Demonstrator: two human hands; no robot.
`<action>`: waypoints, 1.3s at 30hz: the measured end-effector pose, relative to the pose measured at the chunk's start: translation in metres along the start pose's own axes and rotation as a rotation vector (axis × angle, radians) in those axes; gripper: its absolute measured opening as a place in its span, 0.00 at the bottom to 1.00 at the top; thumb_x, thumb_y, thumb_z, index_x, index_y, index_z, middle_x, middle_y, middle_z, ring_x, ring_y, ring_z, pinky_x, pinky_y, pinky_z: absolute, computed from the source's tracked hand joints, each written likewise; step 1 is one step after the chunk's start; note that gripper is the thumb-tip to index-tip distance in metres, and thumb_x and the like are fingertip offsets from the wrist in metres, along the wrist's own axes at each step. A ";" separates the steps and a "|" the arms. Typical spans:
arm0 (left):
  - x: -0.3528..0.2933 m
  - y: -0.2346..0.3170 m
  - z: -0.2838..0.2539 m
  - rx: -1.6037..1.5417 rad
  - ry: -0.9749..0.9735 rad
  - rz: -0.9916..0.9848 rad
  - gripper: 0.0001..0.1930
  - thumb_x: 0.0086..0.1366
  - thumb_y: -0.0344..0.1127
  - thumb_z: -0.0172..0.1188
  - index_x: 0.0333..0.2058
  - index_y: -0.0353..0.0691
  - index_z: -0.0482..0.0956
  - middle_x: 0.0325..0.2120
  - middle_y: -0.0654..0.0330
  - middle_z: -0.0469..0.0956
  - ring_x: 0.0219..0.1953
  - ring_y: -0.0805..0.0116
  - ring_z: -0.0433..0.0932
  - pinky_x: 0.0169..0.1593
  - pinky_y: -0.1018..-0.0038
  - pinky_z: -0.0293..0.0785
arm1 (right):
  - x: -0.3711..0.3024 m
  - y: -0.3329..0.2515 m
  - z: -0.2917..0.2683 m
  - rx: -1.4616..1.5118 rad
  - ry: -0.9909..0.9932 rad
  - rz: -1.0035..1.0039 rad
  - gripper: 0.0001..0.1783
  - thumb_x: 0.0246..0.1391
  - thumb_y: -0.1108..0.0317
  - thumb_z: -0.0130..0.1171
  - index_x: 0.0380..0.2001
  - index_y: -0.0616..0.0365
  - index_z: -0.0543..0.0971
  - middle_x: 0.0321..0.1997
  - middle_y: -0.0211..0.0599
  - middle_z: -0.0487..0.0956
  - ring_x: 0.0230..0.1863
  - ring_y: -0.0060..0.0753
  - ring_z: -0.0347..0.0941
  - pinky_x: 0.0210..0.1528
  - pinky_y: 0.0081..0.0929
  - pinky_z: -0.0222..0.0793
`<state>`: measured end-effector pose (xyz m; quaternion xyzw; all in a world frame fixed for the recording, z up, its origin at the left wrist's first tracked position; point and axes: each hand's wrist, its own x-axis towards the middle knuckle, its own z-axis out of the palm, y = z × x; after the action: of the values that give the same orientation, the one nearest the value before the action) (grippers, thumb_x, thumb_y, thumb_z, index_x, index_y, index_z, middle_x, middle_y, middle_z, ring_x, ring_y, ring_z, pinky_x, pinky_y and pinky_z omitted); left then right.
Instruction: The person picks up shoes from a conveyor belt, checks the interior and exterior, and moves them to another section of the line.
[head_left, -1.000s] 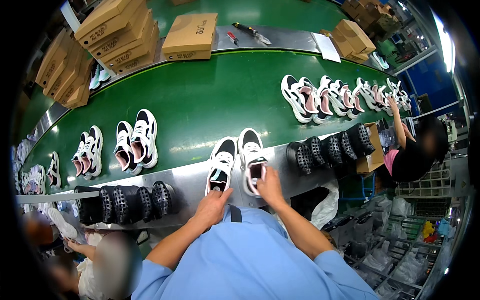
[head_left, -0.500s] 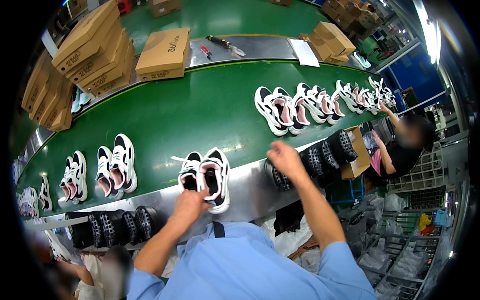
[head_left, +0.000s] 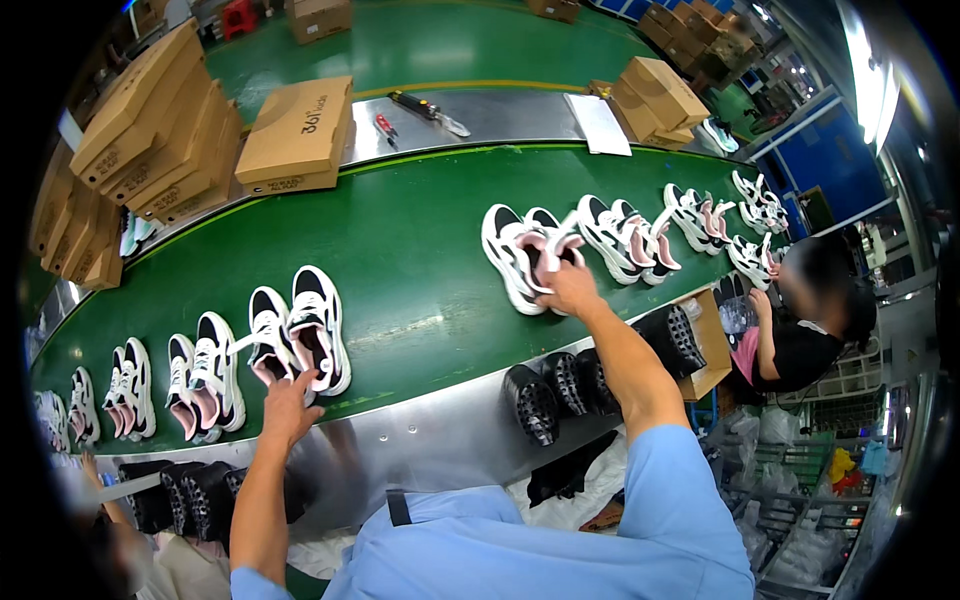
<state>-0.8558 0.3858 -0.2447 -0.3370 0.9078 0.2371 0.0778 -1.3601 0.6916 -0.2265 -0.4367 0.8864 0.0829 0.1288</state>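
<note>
My left hand [head_left: 288, 408] is at the heels of a pair of white, black and pink sneakers [head_left: 318, 330] on the green belt. Its fingers are apart, touching the heel edge. Farther right, my right hand [head_left: 568, 288] has its fingers closed at the heel opening of another such sneaker [head_left: 548, 240], whose mate [head_left: 505, 255] stands close on its left. The fingertips inside the shoe are partly hidden. More pairs of the same kind, including sneakers [head_left: 205, 375] to the left and sneakers [head_left: 615, 235] to the right, stand in a row.
Black studded shoe forms [head_left: 530, 400] lie along the metal ledge [head_left: 400, 430] before me. Shoe boxes [head_left: 295, 135], a utility knife [head_left: 430, 112] and white paper [head_left: 598, 122] sit on the far ledge. A co-worker [head_left: 800, 320] is at the right beside an open carton [head_left: 708, 345].
The pair at my left hand has moved left and farther onto the belt, the hand loosening from it. My right hand has reached a sneaker and gripped its heel. The other left-hand pairs have shifted left.
</note>
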 end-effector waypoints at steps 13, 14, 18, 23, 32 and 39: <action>-0.057 0.085 0.013 -0.463 0.194 0.251 0.44 0.56 0.37 0.76 0.70 0.39 0.66 0.63 0.44 0.73 0.65 0.47 0.72 0.60 0.58 0.76 | -0.163 -0.258 0.014 0.381 0.253 -0.190 0.20 0.51 0.50 0.69 0.39 0.53 0.85 0.41 0.52 0.77 0.40 0.52 0.79 0.41 0.48 0.77; -0.061 0.086 0.015 -0.462 0.186 0.263 0.44 0.56 0.37 0.76 0.70 0.39 0.66 0.63 0.44 0.73 0.65 0.47 0.72 0.60 0.58 0.76 | -0.184 -0.275 0.029 0.384 0.259 -0.222 0.19 0.51 0.51 0.70 0.38 0.54 0.85 0.40 0.51 0.77 0.38 0.52 0.78 0.38 0.48 0.76; -0.071 0.080 0.027 -0.730 -0.009 0.164 0.53 0.53 0.38 0.79 0.75 0.48 0.58 0.65 0.47 0.71 0.64 0.50 0.74 0.56 0.60 0.77 | -0.239 -0.327 0.070 0.471 0.302 -0.367 0.20 0.48 0.56 0.73 0.41 0.56 0.84 0.42 0.49 0.77 0.45 0.54 0.77 0.44 0.46 0.73; -0.078 0.043 0.023 -0.700 -0.130 0.193 0.49 0.53 0.34 0.78 0.73 0.41 0.62 0.51 0.48 0.84 0.55 0.58 0.82 0.59 0.64 0.77 | -0.283 -0.266 0.024 1.003 0.358 -0.053 0.29 0.58 0.54 0.70 0.56 0.60 0.80 0.46 0.51 0.84 0.50 0.50 0.81 0.57 0.44 0.76; -0.079 0.137 -0.007 0.035 0.274 0.558 0.44 0.47 0.44 0.81 0.61 0.33 0.73 0.46 0.48 0.79 0.49 0.47 0.75 0.54 0.57 0.68 | -0.297 0.021 0.046 0.198 0.391 0.875 0.42 0.57 0.40 0.67 0.63 0.61 0.71 0.56 0.58 0.76 0.58 0.63 0.74 0.58 0.52 0.74; -0.044 0.146 0.048 0.158 -0.060 0.418 0.14 0.56 0.38 0.70 0.33 0.31 0.81 0.33 0.43 0.83 0.40 0.44 0.80 0.48 0.52 0.74 | -0.282 0.050 0.057 0.170 0.328 0.845 0.34 0.58 0.41 0.67 0.53 0.60 0.76 0.54 0.53 0.79 0.57 0.59 0.77 0.57 0.52 0.76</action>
<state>-0.9178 0.5305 -0.2179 -0.1273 0.9710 0.1859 0.0801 -1.2256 0.9489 -0.1942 -0.0321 0.9991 -0.0148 -0.0228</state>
